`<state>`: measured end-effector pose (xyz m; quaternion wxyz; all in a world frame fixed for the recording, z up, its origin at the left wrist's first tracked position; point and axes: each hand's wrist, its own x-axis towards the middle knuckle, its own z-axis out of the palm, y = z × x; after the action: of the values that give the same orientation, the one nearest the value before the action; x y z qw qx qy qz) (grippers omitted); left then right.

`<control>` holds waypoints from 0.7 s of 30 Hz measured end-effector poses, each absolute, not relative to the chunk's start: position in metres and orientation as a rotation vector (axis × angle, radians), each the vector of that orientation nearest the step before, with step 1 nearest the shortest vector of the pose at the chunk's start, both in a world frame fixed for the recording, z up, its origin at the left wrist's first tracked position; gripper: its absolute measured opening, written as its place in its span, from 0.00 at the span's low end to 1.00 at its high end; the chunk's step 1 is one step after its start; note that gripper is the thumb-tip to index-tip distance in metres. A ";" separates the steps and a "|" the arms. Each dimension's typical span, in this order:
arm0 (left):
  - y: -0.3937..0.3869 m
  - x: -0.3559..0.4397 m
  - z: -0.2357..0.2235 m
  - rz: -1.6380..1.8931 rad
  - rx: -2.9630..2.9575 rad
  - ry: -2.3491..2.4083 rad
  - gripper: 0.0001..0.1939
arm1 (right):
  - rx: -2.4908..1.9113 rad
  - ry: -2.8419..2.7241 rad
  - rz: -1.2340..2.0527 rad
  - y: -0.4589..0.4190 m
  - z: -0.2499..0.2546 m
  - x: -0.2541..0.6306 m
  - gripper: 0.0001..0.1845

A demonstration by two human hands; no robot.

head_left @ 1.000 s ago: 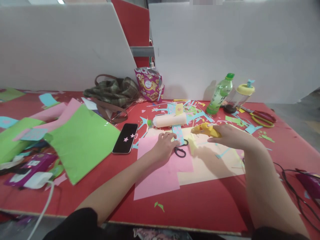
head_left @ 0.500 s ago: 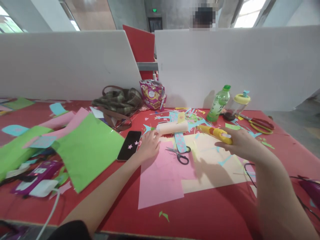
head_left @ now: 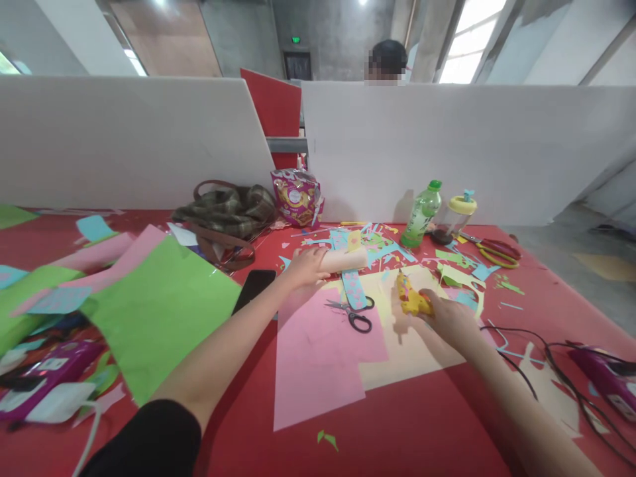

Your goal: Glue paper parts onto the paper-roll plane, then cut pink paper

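Note:
My left hand (head_left: pixel 307 265) is closed round the left end of a cream paper tube (head_left: pixel 348 259). Under the tube runs a blue patterned paper strip (head_left: pixel 354 290), its near end pointing toward me. In my right hand (head_left: pixel 450 318) is a yellow glue gun (head_left: pixel 415 299), its nozzle tilted up and away, over cream paper (head_left: pixel 397 358). Black-handled scissors (head_left: pixel 355 318) lie partly open on pink paper (head_left: pixel 320 371), between my hands. A black phone (head_left: pixel 254 286) is partly hidden behind my left forearm.
Green sheets (head_left: pixel 163 305) cover the left, beside a purple power strip (head_left: pixel 50 374). At the back stand a snack bag (head_left: pixel 297 199), a green bottle (head_left: pixel 422 215) and a yellow-lidded cup (head_left: pixel 458 215). Red-and-yellow-handled scissors (head_left: pixel 497 250) lie right. Black cords (head_left: pixel 546 351) trail near my right arm.
My left hand has moved onto the end of the tube. The right hand has brought the glue gun nearer and turned its nozzle more forward. The view has shifted slightly.

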<state>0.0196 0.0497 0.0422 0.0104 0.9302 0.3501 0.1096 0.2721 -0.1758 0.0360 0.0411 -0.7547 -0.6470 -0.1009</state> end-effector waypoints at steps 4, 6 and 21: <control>0.051 0.020 0.039 0.329 2.881 1.076 0.31 | -2.205 -2.111 -0.255 -0.181 0.024 0.275 0.17; 0.052 0.020 0.037 0.336 2.863 1.079 0.30 | -2.186 -2.121 -0.248 -0.182 0.021 0.275 0.17; 0.016 0.016 0.056 0.650 2.790 1.049 0.27 | -1.934 -1.789 0.057 -0.136 0.065 0.235 0.22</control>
<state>0.0157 0.0156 0.0562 0.0454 0.9136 0.3436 0.2127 0.2354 -0.1365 0.0654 0.2505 -0.7105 -0.6573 0.0211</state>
